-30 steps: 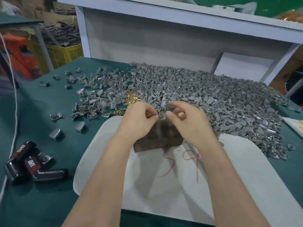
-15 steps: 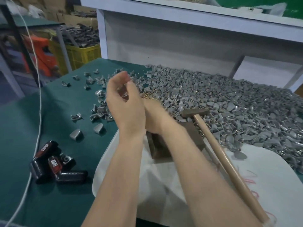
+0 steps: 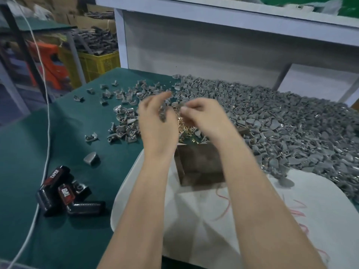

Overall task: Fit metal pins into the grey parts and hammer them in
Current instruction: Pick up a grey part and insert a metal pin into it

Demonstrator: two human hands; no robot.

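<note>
Spilling across the right and far side of the green table, the heap of grey parts is far too many to count, with a looser scatter of some dozens lying to its left and two lone ones nearer the edge. One small pile of gold pins sits between heap and scatter, just beyond the single dark block on the white sheet. Both hands hover over the pins. The left hand is loosely curled around a grey part, fingers half spread and blurred. The right hand has thumb and forefinger pinched together; whether a pin is between them I cannot tell. Three black-and-red pieces lie at the near left beside one white cable. Half a second ago the right hand was tucked behind the left and a wooden-handled hammer lay across the block; now the hands are apart and I can't see the hammer.
</note>
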